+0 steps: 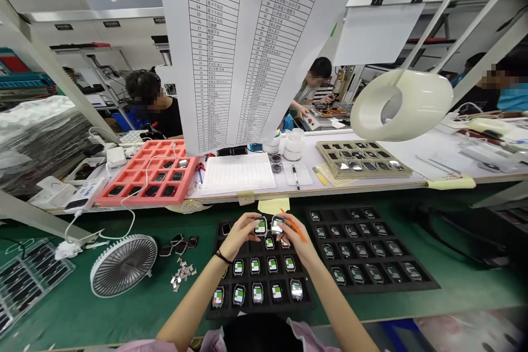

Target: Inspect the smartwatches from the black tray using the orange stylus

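My left hand grips a smartwatch with a lit screen above a black foam tray. My right hand holds a second smartwatch with a shiny, glare-lit face, and an orange pen sticks out from its fingers. The two watches sit almost side by side, and my hands nearly meet. Rows of watches with lit green-and-white screens fill the tray's slots below my hands. To the right lies a second black tray holding several more watches.
A desk fan and loose metal pieces lie on the green mat left of the trays. Behind, a raised white shelf holds a red foam tray and a beige tray. A printed list hangs overhead. Co-workers sit beyond.
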`<control>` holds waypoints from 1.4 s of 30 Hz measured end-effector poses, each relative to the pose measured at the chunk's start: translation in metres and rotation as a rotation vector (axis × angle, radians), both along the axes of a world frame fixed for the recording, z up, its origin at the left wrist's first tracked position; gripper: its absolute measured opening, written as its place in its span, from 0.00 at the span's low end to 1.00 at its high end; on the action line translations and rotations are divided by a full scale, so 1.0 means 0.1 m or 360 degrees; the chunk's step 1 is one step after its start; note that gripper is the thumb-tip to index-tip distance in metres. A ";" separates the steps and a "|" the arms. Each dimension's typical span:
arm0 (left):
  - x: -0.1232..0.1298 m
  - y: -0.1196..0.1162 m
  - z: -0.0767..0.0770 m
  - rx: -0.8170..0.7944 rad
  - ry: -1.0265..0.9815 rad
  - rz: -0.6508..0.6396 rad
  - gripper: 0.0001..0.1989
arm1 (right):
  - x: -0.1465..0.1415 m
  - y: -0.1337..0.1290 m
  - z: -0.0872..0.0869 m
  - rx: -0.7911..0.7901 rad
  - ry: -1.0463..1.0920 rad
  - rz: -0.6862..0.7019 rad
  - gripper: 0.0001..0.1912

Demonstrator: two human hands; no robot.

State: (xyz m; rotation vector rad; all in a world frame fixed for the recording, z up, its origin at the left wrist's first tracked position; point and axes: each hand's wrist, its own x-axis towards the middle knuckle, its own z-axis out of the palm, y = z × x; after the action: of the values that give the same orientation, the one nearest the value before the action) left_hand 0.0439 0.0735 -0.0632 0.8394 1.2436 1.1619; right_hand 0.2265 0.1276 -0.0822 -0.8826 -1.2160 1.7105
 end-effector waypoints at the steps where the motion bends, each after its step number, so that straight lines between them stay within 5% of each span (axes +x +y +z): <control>1: 0.03 -0.03 0.07 0.0037 0.0011 -0.0039 0.23 | 0.01 0.00 0.04 0.0008 -0.0015 -0.0017 0.17; 14: 0.16 -0.12 0.34 0.0132 0.0081 0.0003 0.22 | 0.16 -0.09 0.43 0.0147 0.0039 0.0190 0.15; 42: 0.18 -0.14 0.42 0.0266 0.0167 0.0025 0.21 | 0.12 -0.19 0.56 0.0170 -0.0043 0.0111 0.16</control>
State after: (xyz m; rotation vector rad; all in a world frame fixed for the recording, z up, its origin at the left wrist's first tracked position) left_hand 0.0623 0.0591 -0.0215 1.0281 1.2522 1.2604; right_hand 0.2386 0.1088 -0.0257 -0.8103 -1.3575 1.6763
